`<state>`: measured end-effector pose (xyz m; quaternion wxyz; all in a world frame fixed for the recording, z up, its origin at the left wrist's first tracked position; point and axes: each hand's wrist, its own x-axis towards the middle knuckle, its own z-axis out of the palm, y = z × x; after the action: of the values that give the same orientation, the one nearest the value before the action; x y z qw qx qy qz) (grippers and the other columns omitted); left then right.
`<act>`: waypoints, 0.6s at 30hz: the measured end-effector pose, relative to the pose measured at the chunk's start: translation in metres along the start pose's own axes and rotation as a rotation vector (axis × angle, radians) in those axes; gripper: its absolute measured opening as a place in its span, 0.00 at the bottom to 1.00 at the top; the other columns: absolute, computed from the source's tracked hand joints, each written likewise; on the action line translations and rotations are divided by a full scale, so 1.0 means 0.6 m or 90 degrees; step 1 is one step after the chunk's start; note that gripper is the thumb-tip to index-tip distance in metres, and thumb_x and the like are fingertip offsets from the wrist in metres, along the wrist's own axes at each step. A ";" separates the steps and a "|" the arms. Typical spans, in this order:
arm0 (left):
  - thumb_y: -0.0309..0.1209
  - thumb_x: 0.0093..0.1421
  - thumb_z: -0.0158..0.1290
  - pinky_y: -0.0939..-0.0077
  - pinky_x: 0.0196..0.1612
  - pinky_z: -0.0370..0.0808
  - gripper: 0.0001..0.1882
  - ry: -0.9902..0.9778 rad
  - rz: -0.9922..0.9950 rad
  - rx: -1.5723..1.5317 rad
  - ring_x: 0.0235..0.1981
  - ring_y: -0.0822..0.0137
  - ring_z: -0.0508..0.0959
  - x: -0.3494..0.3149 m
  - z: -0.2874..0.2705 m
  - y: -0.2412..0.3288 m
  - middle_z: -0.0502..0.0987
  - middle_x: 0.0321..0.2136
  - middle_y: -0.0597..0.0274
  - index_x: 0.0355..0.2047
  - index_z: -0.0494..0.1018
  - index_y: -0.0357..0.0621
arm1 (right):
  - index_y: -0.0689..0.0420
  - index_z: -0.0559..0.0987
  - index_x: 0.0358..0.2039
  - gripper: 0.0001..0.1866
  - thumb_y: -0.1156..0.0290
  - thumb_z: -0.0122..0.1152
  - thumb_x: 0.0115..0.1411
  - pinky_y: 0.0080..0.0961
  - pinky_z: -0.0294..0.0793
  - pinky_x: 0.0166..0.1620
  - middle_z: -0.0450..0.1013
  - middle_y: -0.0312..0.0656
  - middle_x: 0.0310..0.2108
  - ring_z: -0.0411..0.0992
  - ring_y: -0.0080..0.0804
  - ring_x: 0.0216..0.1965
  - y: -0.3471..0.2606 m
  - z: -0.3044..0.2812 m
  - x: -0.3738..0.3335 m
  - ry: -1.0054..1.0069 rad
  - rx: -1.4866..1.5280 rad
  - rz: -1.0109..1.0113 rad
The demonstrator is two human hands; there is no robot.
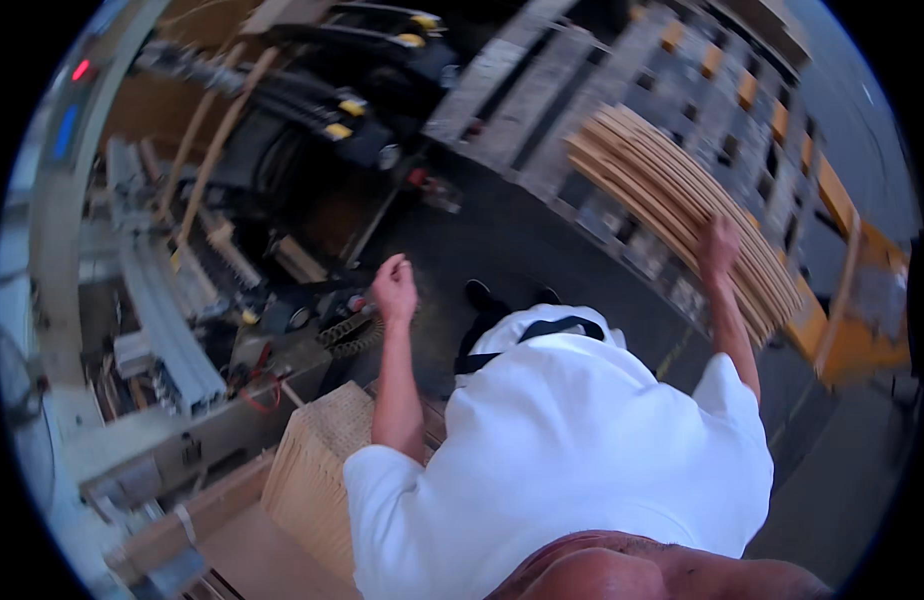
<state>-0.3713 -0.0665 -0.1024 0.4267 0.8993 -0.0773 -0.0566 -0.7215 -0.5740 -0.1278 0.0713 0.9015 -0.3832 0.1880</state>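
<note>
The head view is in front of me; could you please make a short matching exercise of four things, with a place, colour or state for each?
Things:
1. Left hand
2. Right hand
3. Shirt
4. Pallet

Descriptions:
A. White, in the lower middle of the picture
B. Touching the thin wooden boards
C. Grey and slatted, toward the upper right
D. Fingers curled, apart from the boards

Right pairs: 1-D, 2-B, 3-A, 4-C.
</note>
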 end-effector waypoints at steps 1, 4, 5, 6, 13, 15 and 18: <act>0.30 0.61 0.55 0.74 0.43 0.76 0.12 0.006 0.006 -0.038 0.36 0.66 0.80 0.018 -0.006 -0.024 0.80 0.39 0.56 0.44 0.77 0.41 | 0.54 0.76 0.38 0.09 0.70 0.58 0.57 0.46 0.69 0.39 0.72 0.48 0.35 0.71 0.51 0.38 -0.021 -0.018 0.007 -0.012 0.012 0.000; 0.30 0.59 0.56 0.72 0.43 0.76 0.12 0.023 0.004 0.021 0.36 0.63 0.81 0.081 -0.035 -0.019 0.80 0.37 0.54 0.43 0.78 0.41 | 0.56 0.76 0.37 0.08 0.73 0.56 0.56 0.46 0.69 0.41 0.72 0.47 0.33 0.71 0.50 0.38 -0.021 -0.013 0.007 -0.034 -0.014 0.020; 0.30 0.59 0.56 0.72 0.42 0.77 0.11 0.034 0.017 0.025 0.35 0.63 0.81 0.110 -0.050 -0.026 0.79 0.37 0.54 0.42 0.78 0.41 | 0.58 0.75 0.37 0.09 0.76 0.54 0.54 0.46 0.69 0.42 0.71 0.48 0.32 0.71 0.51 0.38 -0.026 -0.022 0.014 -0.045 -0.045 0.010; 0.30 0.59 0.56 0.70 0.42 0.77 0.11 0.052 0.050 0.013 0.35 0.62 0.80 0.151 -0.062 -0.038 0.79 0.36 0.54 0.41 0.78 0.42 | 0.60 0.75 0.37 0.09 0.78 0.53 0.54 0.46 0.69 0.42 0.71 0.48 0.32 0.71 0.52 0.38 -0.030 -0.028 0.011 -0.010 -0.061 -0.016; 0.34 0.56 0.55 0.60 0.54 0.70 0.15 0.222 0.126 0.196 0.50 0.49 0.73 0.508 -0.279 -0.126 0.76 0.46 0.48 0.42 0.76 0.40 | 0.61 0.74 0.46 0.12 0.76 0.51 0.62 0.44 0.69 0.47 0.73 0.52 0.43 0.71 0.53 0.46 -0.217 -0.139 0.097 -0.126 0.095 0.011; 0.35 0.56 0.55 0.58 0.56 0.68 0.18 0.266 0.158 0.266 0.53 0.46 0.70 0.624 -0.349 -0.150 0.73 0.50 0.49 0.46 0.74 0.42 | 0.60 0.73 0.50 0.14 0.76 0.49 0.64 0.42 0.70 0.49 0.72 0.52 0.45 0.71 0.53 0.47 -0.317 -0.178 0.133 -0.113 0.146 -0.056; 0.36 0.56 0.56 0.51 0.58 0.65 0.26 0.222 0.086 0.357 0.62 0.48 0.59 0.770 -0.395 -0.098 0.63 0.58 0.53 0.55 0.67 0.45 | 0.59 0.72 0.56 0.19 0.79 0.49 0.64 0.37 0.70 0.52 0.71 0.51 0.49 0.70 0.52 0.49 -0.455 -0.224 0.173 -0.108 0.199 -0.113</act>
<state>0.1271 0.0637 -0.0155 0.1722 0.9707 -0.0746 0.1501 -0.4975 -0.4162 0.0409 -0.0858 0.9445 -0.2728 0.1615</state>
